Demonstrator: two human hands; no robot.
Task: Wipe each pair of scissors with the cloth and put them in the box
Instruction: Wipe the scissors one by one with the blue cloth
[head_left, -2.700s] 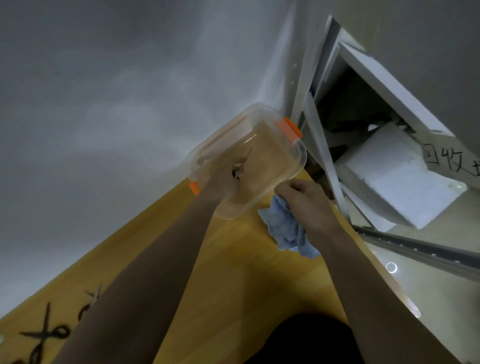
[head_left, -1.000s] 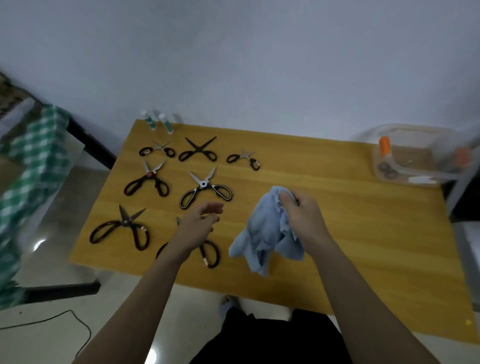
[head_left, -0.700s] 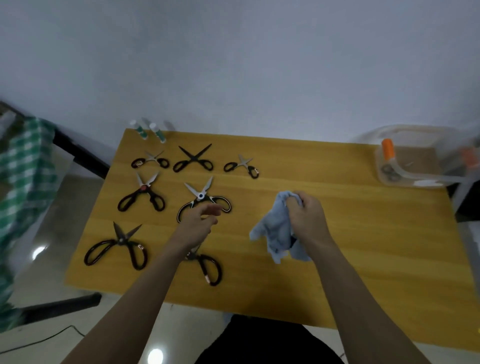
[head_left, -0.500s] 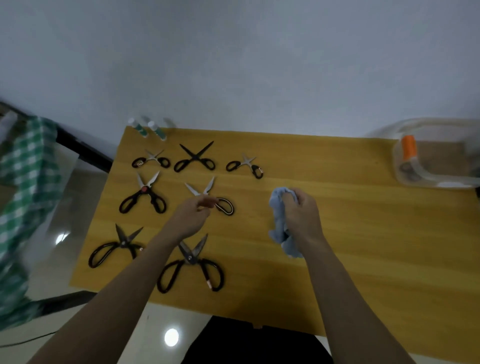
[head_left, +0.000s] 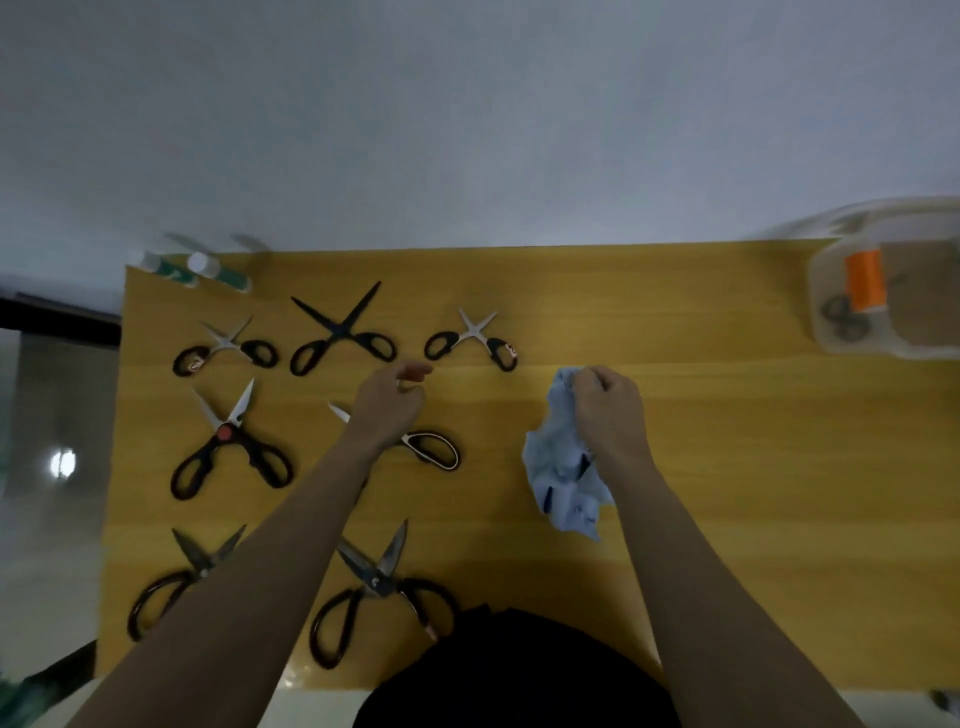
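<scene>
Yellow wood-grain laminate covers the bench (head_left: 727, 467) under both my arms. My right hand (head_left: 608, 410) is clamped on the pale blue cloth (head_left: 563, 467), fingers curled round its upper end; the rest of the cloth hangs bunched below and to the left of that hand, by the wrist. My left hand (head_left: 387, 405) hovers with its fingers loosely bent and holding nothing, the fingertips pointing away from me. Directly under that hand lies a pair of white-trimmed scissors (head_left: 431, 449), of which only one blade tip to the left of the hand and one handle loop to its right show. Just beyond the fingertips lie the small scissors (head_left: 472, 340), blades spread, and the long black scissors (head_left: 340, 335) beyond and slightly left. Further left of the hand sit another small pair (head_left: 226, 348) and the red-pivot scissors (head_left: 228, 441). Nearer me, on either side of the left forearm, lie two large dark pairs: one (head_left: 379, 592) to its right, one (head_left: 182, 577) partly hidden to its left. The clear box (head_left: 893, 301) with an orange latch (head_left: 865, 280) stands well to the right of my right hand, at the far corner, and a pair of scissors (head_left: 844, 325) lies inside it. Two small tubes (head_left: 208, 270) lie at the far left corner.
</scene>
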